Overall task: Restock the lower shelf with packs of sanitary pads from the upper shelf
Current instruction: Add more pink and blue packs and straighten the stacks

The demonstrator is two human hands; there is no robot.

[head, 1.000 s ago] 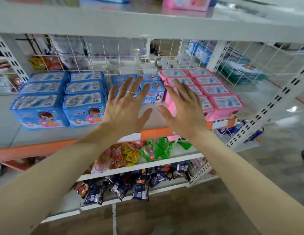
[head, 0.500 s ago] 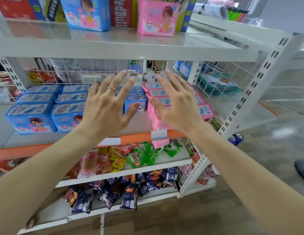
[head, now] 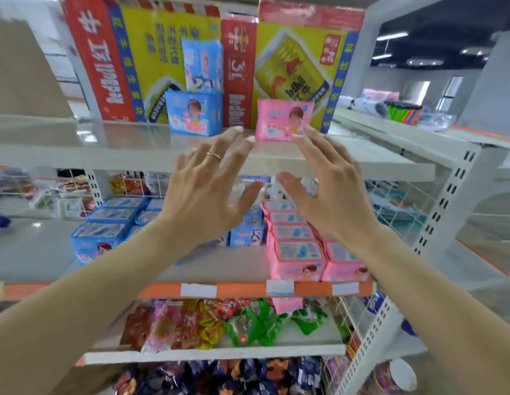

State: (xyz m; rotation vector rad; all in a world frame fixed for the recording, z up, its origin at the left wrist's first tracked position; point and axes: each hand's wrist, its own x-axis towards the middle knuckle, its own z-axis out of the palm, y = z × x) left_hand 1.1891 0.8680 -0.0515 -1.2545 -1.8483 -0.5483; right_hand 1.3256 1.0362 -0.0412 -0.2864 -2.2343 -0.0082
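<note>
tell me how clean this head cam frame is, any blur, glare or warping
Head view: wide-angle warping bows the upper shelf and tilts the right upright inward; edges smear with motion blur, worst at far left and bottom; pale glare sits on the upper shelf top; both open hands, left hand and right hand, and the pink pack stay fairly sharp.

From my remote seat: a white metal shelving rack (head: 453, 195) with perforated uprights and wire-grid backing fills the frame. At upper right, a dark ceiling (head: 436, 21) carries strip lights above grey walls and a bright window (head: 451, 89). Glossy grey floor (head: 493, 223) shows at right.
</note>
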